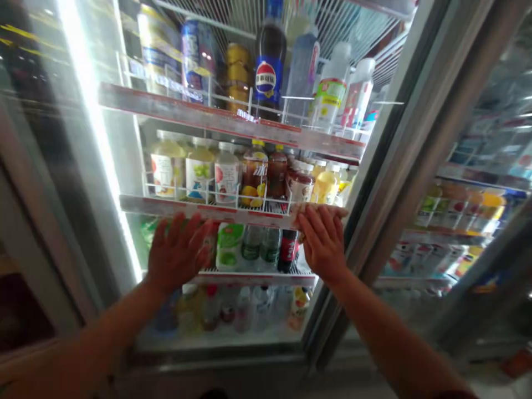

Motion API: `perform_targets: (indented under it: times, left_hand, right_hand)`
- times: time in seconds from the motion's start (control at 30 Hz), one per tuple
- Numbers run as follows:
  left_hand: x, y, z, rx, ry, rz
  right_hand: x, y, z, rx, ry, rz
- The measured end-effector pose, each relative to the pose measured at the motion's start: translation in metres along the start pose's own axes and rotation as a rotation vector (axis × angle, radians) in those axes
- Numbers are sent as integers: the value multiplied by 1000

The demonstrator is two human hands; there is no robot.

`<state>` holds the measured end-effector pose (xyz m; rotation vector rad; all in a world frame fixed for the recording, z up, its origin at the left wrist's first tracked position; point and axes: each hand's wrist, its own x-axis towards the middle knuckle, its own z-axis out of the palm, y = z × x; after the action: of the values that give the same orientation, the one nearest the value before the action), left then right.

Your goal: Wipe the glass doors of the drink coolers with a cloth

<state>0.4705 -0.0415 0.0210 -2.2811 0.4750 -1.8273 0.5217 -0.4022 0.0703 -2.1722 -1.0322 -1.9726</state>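
My right hand (322,241) grips a pale, crumpled cloth (341,211) at the right end of the middle shelf's front strip (199,209). The fingers bend over the cloth, and part of it is hidden under them. At the left end of that same strip, my left hand (177,249) is raised with its fingers spread and holds nothing; it is slightly blurred, so whether it touches the strip is unclear. Just above the strip stand a lemon tea bottle (254,172) with a yellow cap and several juice bottles (201,172) behind a low wire guard.
A cola bottle (268,72), cans (193,61) and clear bottles (330,91) line the upper shelf. Green-labelled drinks (230,246) and more bottles (261,305) fill the lower levels. A metal door frame (409,149) runs along the right, beside another stocked cooler (461,210).
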Motion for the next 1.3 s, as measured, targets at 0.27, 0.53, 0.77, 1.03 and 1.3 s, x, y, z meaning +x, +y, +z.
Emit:
perform_targets:
  times: [0.27, 0.53, 0.77, 1.03, 1.3]
  left_hand:
    - [4, 7, 1, -76, -131, -123]
    - [-7, 42, -16, -182, -272, -217]
    - [-26, 21, -30, -259, -309, -145]
    - [-59, -36, -22, -158, -170, -272]
    - [-64, -36, -17, -151, -91, -211]
  right_hand:
    - [-60, 11, -23, -19, -118, 2]
    - [-49, -24, -12, 81, -173, -115]
    - [40, -47, -8, 92, -155, 22]
    - [62, -92, 24, 34, -151, -44]
    - [111, -56, 15, -30, -142, -20]
